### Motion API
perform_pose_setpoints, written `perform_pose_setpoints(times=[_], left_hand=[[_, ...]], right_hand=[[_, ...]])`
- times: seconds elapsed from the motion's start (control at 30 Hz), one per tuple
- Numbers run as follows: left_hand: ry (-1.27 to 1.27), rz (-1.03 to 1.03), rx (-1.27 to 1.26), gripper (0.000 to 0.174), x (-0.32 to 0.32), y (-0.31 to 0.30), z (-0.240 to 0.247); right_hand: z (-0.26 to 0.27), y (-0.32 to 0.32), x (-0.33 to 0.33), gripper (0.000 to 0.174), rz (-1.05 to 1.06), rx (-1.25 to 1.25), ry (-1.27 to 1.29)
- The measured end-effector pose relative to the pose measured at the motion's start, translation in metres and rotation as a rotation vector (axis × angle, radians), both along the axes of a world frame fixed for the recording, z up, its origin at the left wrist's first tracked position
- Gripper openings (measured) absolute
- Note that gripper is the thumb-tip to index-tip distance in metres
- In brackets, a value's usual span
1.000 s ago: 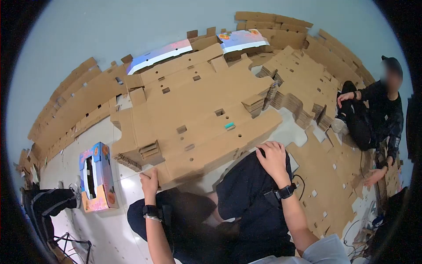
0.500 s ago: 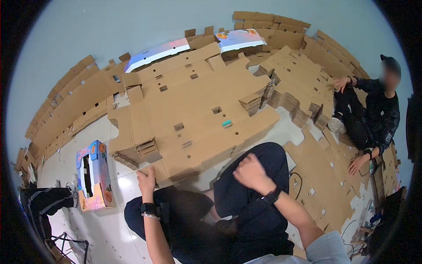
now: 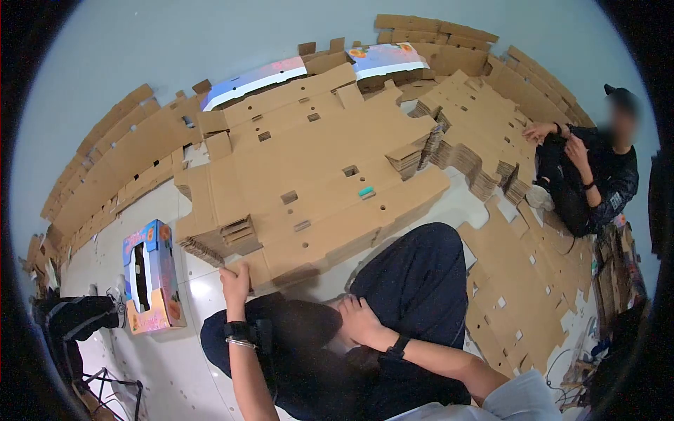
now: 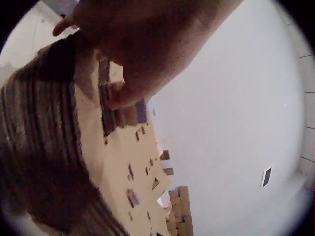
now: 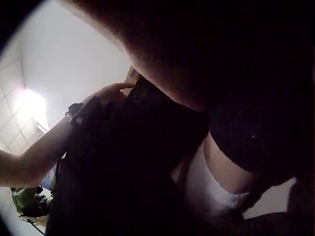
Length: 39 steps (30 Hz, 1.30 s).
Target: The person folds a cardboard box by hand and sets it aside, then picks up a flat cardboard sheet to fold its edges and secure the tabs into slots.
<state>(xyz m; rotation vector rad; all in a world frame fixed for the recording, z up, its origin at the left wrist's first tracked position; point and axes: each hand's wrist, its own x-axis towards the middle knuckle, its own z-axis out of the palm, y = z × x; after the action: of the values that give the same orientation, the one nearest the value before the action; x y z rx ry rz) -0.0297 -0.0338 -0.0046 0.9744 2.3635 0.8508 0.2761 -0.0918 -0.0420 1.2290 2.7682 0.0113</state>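
Observation:
A thick stack of flat cut cardboard sheets [image 3: 316, 161] lies in front of me, with slots and folded flaps in its top sheet. My left hand [image 3: 235, 282] grips the near left corner of this stack. In the left wrist view its thumb [image 4: 125, 96] bends down onto the cardboard while the other fingers reach over the side. My right hand [image 3: 359, 321] rests on the lower leg between my bent knees, its fingers relaxed. A small teal piece [image 3: 366, 191] sits on the stack's top sheet.
A printed fruit box [image 3: 151, 277] stands on the floor at left, beside someone's legs [image 3: 77, 319]. Another person [image 3: 604, 168] sits at the right by a second cardboard stack [image 3: 484, 130]. Loose cardboard sheets [image 3: 523, 281] cover the floor there. More cardboard leans along the wall.
My right hand has left the right knee and come down to the lower leg between the knees. The left hand stays at the stack's corner. The seated person's lower hand has risen.

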Motion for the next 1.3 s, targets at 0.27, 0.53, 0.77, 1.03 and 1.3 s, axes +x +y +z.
perform_pose_setpoints(times=[0.27, 0.53, 0.77, 1.03, 1.3], left_hand=[[-0.203, 0.049, 0.296, 0.073, -0.167, -0.025, 0.022], [1.818, -0.092, 0.061, 0.099, -0.377, -0.193, -0.143], [0.736, 0.123, -0.346, 0.097, -0.269, -0.207, -0.113], [1.168, -0.030, -0.369, 0.051, -0.132, -0.218, -0.042], [0.597, -0.075, -0.245, 0.032, -0.058, -0.234, 0.011]], right_hand=[[0.012, 0.003, -0.001, 0.045, -0.020, -0.148, 0.071], [0.009, 0.004, -0.012, 0.063, -0.066, -0.119, 0.063], [0.015, 0.009, -0.020, 0.062, -0.079, -0.207, 0.091], [0.003, 0.009, -0.022, 0.060, -0.092, -0.241, 0.195], [-0.002, 0.004, -0.014, 0.057, -0.090, -0.151, 0.249]])
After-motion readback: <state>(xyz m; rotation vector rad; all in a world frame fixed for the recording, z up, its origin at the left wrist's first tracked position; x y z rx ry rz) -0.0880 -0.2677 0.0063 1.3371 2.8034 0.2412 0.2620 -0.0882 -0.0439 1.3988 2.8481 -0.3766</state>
